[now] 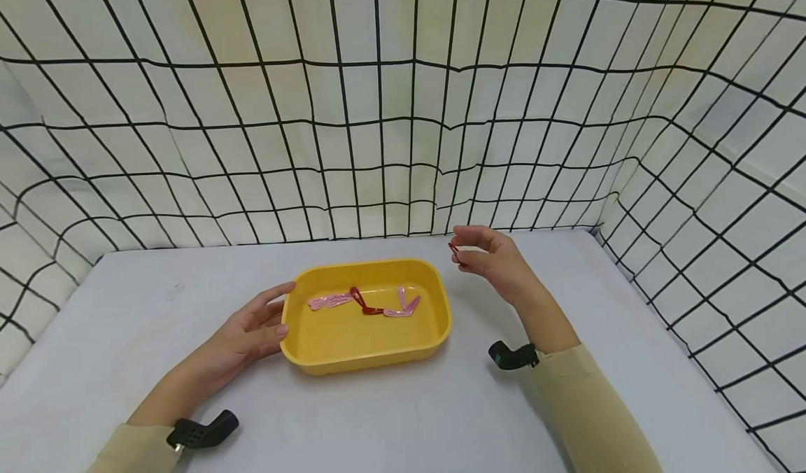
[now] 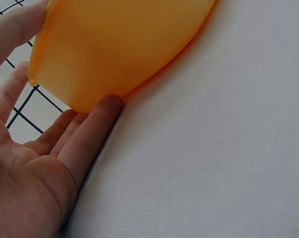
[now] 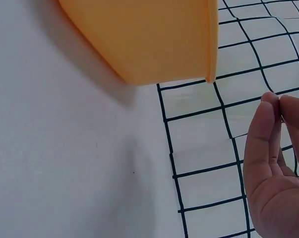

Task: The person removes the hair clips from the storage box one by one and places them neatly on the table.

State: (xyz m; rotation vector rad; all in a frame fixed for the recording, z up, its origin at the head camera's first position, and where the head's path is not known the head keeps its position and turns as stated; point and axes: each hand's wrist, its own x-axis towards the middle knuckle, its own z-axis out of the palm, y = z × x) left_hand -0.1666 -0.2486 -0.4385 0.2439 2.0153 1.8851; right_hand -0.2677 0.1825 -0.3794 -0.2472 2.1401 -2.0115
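At the left end of a shallow yellow tray, my left hand holds it by rim and wall. In the left wrist view some fingertips meet the wall low down, close to the table. My right hand is raised past the tray's right end and pinches a red hair clip between thumb and fingers. From the right wrist view the fingers mostly hide that clip. Inside the tray lie several snap hair clips: pink ones at the left, red ones in the middle, more pink ones at right.
A white cloth covers the table under the tray. Black netting over pale sheeting stands along the back and on both sides. Each wrist carries a small black camera mount near the sleeve.
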